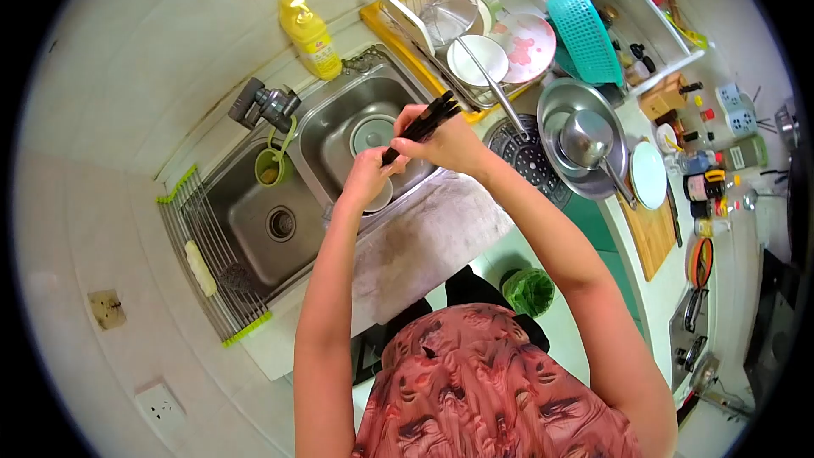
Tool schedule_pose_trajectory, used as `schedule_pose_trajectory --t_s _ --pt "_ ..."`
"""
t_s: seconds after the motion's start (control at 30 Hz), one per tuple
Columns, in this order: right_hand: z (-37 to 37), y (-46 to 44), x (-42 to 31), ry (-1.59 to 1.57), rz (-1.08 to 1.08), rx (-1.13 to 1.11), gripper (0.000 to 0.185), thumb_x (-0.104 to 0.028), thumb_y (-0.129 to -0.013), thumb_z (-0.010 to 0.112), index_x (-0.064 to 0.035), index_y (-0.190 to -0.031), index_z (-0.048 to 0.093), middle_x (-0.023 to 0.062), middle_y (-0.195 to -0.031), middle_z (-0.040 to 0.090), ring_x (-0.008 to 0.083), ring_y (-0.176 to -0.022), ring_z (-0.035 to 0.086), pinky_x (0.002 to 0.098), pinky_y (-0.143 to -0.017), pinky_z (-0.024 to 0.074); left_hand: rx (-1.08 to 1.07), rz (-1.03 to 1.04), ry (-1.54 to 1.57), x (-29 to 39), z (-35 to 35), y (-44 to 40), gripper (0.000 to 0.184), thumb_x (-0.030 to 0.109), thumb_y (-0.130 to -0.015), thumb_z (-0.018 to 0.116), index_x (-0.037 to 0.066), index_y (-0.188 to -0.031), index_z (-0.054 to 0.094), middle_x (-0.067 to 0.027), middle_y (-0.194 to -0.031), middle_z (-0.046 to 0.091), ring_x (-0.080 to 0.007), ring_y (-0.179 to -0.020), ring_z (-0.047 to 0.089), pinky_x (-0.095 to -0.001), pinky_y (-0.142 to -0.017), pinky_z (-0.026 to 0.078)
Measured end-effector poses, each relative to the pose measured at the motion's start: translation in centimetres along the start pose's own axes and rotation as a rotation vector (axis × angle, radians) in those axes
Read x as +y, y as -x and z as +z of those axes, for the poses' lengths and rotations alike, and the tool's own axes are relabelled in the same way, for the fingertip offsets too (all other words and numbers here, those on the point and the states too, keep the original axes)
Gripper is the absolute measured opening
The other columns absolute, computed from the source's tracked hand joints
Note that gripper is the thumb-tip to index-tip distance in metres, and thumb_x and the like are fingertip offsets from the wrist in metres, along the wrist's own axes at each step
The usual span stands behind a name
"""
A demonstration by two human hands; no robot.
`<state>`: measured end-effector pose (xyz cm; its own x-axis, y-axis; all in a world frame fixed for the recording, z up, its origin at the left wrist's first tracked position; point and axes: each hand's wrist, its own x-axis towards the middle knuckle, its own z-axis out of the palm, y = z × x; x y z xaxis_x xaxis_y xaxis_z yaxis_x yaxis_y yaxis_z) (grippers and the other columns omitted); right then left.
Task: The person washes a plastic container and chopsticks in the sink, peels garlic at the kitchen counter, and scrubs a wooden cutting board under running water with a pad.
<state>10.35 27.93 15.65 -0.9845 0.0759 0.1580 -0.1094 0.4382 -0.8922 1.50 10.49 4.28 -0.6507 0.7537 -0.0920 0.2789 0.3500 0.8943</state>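
Black utensils (421, 126) grasped w/ L hand (366, 178) and R hand (437, 142). Sink (326, 123) seen below grip.

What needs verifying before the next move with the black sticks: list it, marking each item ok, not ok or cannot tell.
1. Grip: ok. Left hand and right hand both hold the black sticks.
2. Sticks evenly lined up: not ok. Their upper ends fan out unevenly.
3. Sticks near the sink: ok. They are up by the right basin.
4. Right basin empty: not ok. A bowl is in it.
5. Free slot in the dish rack: cannot tell. Dishes crowd it.
6. Sticks clean: cannot tell. Too small to judge.
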Motion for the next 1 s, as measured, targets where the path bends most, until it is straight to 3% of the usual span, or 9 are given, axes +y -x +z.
schedule_pose_trajectory --t_s 0.13,0.17,0.23,0.4,0.47,0.6,0.67,0.7,1.0 --pt "0.7 1.3 1.1 -0.089 0.062 0.083 0.012 -0.015 -0.086 0.071 -0.0039 -0.086 0.066 0.0024 -0.072 0.063 0.0102 -0.065 0.060 0.0278 -0.061 0.0478 0.100 0.066 -0.163 -0.5 0.5 0.1 0.033 0.029 -0.085 0.076 0.005 -0.106 0.071 -0.0142 -0.091 0.073 -0.0283 -0.086 0.068 -0.0421 -0.081 0.050" --pt "0.4 1.6 0.7 -0.011 0.110 0.078 0.017 -0.022 -0.084 0.068 -0.0051 -0.088 0.067 0.0092 -0.073 0.067 0.0224 -0.067 0.064 0.0346 -0.065 0.0509 0.227 0.192 -0.281 -2.6 1.0 0.0 0.035 0.027 -0.084 0.076 0.006 -0.111 0.070 -0.0159 -0.093 0.072 -0.0305 -0.090 0.069 -0.0453 -0.085 0.050" --pt "1.0 2.5 2.4 0.045 0.138 0.153 0.017 -0.022 -0.086 0.068 -0.0049 -0.088 0.067 0.0094 -0.074 0.067 0.0244 -0.068 0.064 0.0358 -0.065 0.0501 0.296 0.178 -0.456 -5.2 1.2 1.1 0.041 0.026 -0.083 0.076 0.009 -0.120 0.067 -0.0185 -0.101 0.071 -0.0337 -0.099 0.068 -0.0516 -0.094 0.047" --pt "3.7 4.2 7.3 0.177 -0.061 0.518 0.015 -0.020 -0.086 0.070 -0.0053 -0.086 0.068 0.0117 -0.075 0.066 0.0272 -0.068 0.063 0.0367 -0.065 0.0490 -0.213 -0.322 -0.378 -4.9 0.1 2.7 0.050 0.027 -0.085 0.071 0.010 -0.130 0.061 -0.0204 -0.123 0.066 -0.0359 -0.120 0.060 -0.0646 -0.108 0.033" --pt "5.5 5.9 11.8 -0.042 0.155 0.323 0.008 -0.010 -0.084 0.073 -0.0024 -0.085 0.070 0.0108 -0.080 0.064 0.0234 -0.066 0.060 0.0335 -0.064 0.0485 -0.246 -0.368 -0.481 -2.1 0.3 4.2 0.051 0.030 -0.085 0.071 0.009 -0.130 0.061 -0.0199 -0.127 0.064 -0.0352 -0.122 0.059 -0.0669 -0.109 0.031" --pt "6.4 7.5 8.9 -0.087 0.103 0.492 0.014 -0.015 -0.083 0.073 -0.0017 -0.085 0.069 0.0144 -0.078 0.063 0.0292 -0.071 0.066 0.0376 -0.066 0.0515 -0.103 -0.250 -0.497 -1.6 2.1 5.9 0.047 0.027 -0.086 0.070 0.009 -0.129 0.061 -0.0185 -0.129 0.063 -0.0353 -0.123 0.058 -0.0722 -0.107 0.028" --pt "6.6 8.3 10.9 0.099 0.000 0.337 0.012 -0.012 -0.085 0.073 -0.0005 -0.088 0.070 0.0106 -0.080 0.068 0.0220 -0.073 0.065 0.0343 -0.070 0.0512 -0.063 -0.268 -0.523 -2.4 3.2 5.8 0.046 0.028 -0.087 0.070 0.011 -0.129 0.062 -0.0162 -0.129 0.064 -0.0349 -0.123 0.058 -0.0668 -0.106 0.032" --pt "6.7 8.6 10.8 0.019 0.211 0.213 0.014 -0.013 -0.085 0.073 -0.0003 -0.090 0.069 0.0111 -0.083 0.068 0.0227 -0.075 0.064 0.0343 -0.072 0.0513 -0.035 -0.280 -0.541 -2.4 3.6 5.6 0.045 0.028 -0.087 0.069 0.011 -0.129 0.063 -0.0150 -0.130 0.064 -0.0347 -0.123 0.059 -0.0641 -0.105 0.033" --pt "6.9 9.6 7.7 -0.007 0.044 0.436 0.014 -0.015 -0.086 0.070 -0.0043 -0.094 0.071 0.0133 -0.084 0.063 0.0303 -0.078 0.066 0.0364 -0.070 0.0532 -0.081 -0.218 -0.594 -1.2 4.3 6.2 0.049 0.021 -0.087 0.069 0.004 -0.132 0.059 -0.0192 -0.141 0.054 -0.0356 -0.131 0.051 -0.0478 -0.108 0.040"
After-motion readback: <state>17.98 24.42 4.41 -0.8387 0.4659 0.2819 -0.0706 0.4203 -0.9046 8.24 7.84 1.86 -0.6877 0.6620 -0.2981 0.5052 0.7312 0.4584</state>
